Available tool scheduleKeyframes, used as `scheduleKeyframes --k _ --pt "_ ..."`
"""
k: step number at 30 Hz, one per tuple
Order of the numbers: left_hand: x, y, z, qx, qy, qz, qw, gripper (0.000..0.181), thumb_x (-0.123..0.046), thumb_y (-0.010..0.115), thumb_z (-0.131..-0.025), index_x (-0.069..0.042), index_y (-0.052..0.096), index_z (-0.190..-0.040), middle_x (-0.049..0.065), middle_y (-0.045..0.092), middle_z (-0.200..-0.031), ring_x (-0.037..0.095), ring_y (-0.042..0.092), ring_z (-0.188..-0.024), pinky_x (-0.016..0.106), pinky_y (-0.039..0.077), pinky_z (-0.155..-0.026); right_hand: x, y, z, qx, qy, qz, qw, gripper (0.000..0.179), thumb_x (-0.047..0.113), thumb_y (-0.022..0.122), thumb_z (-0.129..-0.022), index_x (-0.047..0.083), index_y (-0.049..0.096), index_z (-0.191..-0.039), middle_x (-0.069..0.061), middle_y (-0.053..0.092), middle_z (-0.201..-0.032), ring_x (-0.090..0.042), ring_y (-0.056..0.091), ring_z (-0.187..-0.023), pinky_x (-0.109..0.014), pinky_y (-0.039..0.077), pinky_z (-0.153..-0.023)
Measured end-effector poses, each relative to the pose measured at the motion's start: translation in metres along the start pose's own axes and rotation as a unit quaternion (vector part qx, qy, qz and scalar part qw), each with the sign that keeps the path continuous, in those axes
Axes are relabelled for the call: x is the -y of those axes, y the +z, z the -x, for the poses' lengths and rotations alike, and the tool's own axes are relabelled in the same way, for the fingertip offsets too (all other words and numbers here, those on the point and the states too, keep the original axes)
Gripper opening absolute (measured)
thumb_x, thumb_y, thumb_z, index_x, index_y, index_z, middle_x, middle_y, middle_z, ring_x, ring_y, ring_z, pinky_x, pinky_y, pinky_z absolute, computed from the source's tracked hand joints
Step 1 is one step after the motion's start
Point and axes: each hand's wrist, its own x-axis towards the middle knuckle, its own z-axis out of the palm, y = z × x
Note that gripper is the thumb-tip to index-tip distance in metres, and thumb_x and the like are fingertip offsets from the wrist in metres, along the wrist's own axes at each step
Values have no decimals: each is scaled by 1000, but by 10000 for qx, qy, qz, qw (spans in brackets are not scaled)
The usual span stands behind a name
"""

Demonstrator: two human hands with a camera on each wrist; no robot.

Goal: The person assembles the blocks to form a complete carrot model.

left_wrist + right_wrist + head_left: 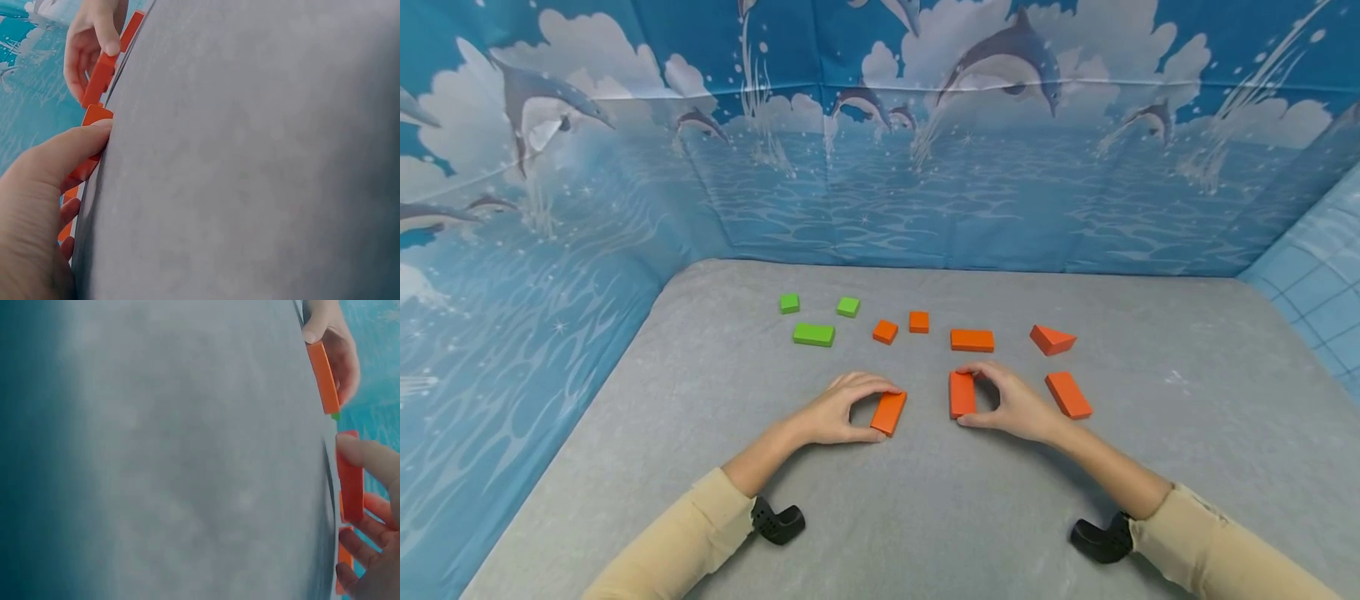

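My left hand [838, 410] pinches an orange rectangular block [889, 413] by its two short ends, thumb at the near end and fingers at the far end. To its right, my right hand [1011, 406] holds a red-orange rectangular block [962, 395] the same way. A gap of grey cloth lies between the two blocks, and the left one is tilted while the right one stands nearly straight. In the left wrist view the thumb presses the end of its block [97, 115]. The right wrist view shows the other thumb on the red-orange block [351, 478].
Behind the hands lie two small orange blocks [919, 322] and a long orange block [972, 340]. Several green blocks [814, 334] are at the back left. Right of the right hand are a red-orange triangular block [1052, 339] and a rectangular block [1068, 395]. A dolphin-print curtain [880, 200] borders the grey surface.
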Motion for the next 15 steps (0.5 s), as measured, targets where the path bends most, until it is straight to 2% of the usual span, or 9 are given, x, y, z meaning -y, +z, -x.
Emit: scheduleKeyframes --k 15 --pt "-2 -1 -1 -25 -45 55 10000 58 -34 73 -76 -20 52 -128 -3 49 -131 16 37 -124 44 25 -102 -8 8 -3 -161 91 124 9998 65 28 77 -74 7 49 -128 -13 49 -128 -28 44 -115 -50 34 -95"
